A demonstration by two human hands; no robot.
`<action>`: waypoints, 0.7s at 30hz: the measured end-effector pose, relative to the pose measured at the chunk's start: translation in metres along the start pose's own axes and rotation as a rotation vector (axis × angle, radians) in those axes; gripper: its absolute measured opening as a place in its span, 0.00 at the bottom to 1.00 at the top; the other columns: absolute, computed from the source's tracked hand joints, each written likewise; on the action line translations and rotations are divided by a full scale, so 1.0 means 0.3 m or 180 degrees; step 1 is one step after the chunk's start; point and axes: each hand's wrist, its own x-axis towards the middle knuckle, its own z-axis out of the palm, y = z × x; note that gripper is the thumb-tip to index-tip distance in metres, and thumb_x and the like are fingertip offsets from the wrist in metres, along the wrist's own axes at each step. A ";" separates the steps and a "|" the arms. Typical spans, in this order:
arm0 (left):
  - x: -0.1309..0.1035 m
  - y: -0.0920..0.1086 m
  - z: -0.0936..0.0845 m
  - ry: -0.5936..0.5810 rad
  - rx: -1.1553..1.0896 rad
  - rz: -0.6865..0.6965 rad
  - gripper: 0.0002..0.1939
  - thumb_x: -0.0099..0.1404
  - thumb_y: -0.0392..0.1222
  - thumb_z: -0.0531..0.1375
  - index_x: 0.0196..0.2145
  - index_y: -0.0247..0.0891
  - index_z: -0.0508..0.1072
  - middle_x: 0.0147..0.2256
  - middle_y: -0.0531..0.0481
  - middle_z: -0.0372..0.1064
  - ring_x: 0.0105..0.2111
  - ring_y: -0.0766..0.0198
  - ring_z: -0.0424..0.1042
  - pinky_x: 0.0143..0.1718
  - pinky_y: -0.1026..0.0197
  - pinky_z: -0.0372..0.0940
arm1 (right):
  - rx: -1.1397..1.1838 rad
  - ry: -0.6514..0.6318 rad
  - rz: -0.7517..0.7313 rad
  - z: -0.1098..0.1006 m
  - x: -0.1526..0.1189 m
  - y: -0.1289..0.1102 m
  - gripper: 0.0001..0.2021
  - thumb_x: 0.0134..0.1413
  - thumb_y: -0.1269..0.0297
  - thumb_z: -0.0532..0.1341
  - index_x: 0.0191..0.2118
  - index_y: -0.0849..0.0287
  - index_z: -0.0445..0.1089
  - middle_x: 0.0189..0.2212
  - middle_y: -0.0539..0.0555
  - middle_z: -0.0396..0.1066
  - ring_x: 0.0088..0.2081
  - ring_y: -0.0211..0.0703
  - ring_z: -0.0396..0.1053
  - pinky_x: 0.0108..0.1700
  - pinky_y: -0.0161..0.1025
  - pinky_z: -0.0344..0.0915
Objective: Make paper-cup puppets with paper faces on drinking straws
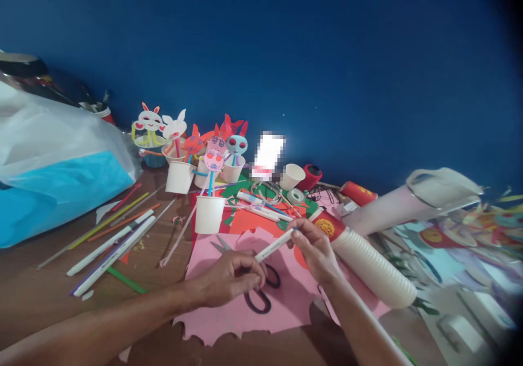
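Note:
A slim white marker pen (274, 247) slants between my two hands above a sheet of pink paper (220, 314). The fingers of my right hand (314, 249) pinch its upper end. My left hand (231, 280) is curled closed at its lower end, where the fingers hide the tip. Scissors with black handles (258, 302) lie on the pink paper beneath my left hand, blades apart and partly covered. Just beyond stands a white paper cup (210, 215) bearing a pink paper face (214, 160) on a blue stem.
Several more cups with paper animal faces (237, 145) stand behind. Markers (116, 254) and coloured sticks lie left, near a white and blue plastic bag (69, 175). A long stack of paper cups (371, 268) lies right, beside a rolled white bundle (408, 202). A blue wall (261, 55) closes the back.

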 end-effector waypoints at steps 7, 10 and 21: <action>-0.013 0.015 0.012 -0.0044 -0.0048 -0.0130 0.06 0.56 0.35 0.54 0.26 0.33 0.71 0.26 0.51 0.68 0.28 0.67 0.67 0.32 0.65 0.61 | 0.0083 -0.0824 0.0507 0.120 -0.045 0.088 0.12 0.48 0.56 0.60 0.31 0.61 0.68 0.18 0.46 0.59 0.19 0.31 0.55 0.22 0.30 0.54; -0.014 0.032 0.018 -0.0131 -0.0022 -0.0265 0.06 0.54 0.33 0.54 0.25 0.33 0.71 0.25 0.51 0.68 0.28 0.67 0.67 0.31 0.65 0.62 | 0.0005 -0.0642 0.0519 0.141 -0.058 0.106 0.12 0.50 0.56 0.58 0.28 0.62 0.66 0.16 0.44 0.55 0.17 0.29 0.50 0.19 0.28 0.49; 0.010 0.037 0.048 0.0214 0.0211 0.0022 0.08 0.54 0.33 0.53 0.27 0.34 0.72 0.25 0.52 0.66 0.24 0.69 0.63 0.25 0.68 0.58 | -0.0097 -0.0026 0.0306 0.166 -0.059 0.068 0.14 0.51 0.55 0.55 0.24 0.60 0.64 0.15 0.46 0.58 0.18 0.33 0.56 0.20 0.31 0.55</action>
